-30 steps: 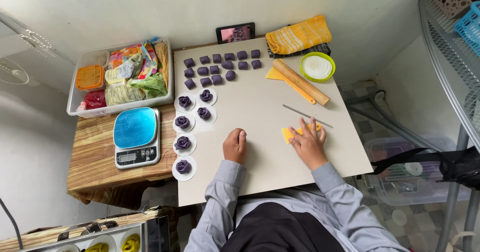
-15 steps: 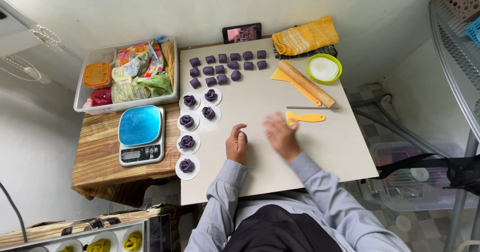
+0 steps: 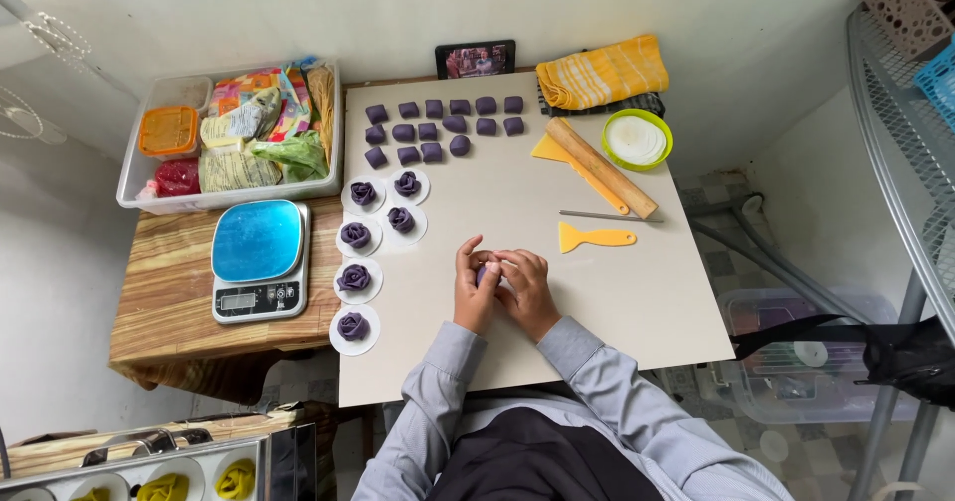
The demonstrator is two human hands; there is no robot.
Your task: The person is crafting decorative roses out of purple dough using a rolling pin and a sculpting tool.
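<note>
A single head camera looks almost straight down from well above the board [image 3: 557, 292], far enough to take in the whole work surface. The wearer's sleeves enter from the bottom edge, so the view faces away from the body toward the wall [image 3: 398, 3] at the top. Both hands, the left hand [image 3: 475, 287] and the right hand [image 3: 525, 287], sit near the centre of the frame. The wooden table [image 3: 164, 292] fills the left side, a wire rack [image 3: 905, 183] the right. No second view shares the scene.
</note>
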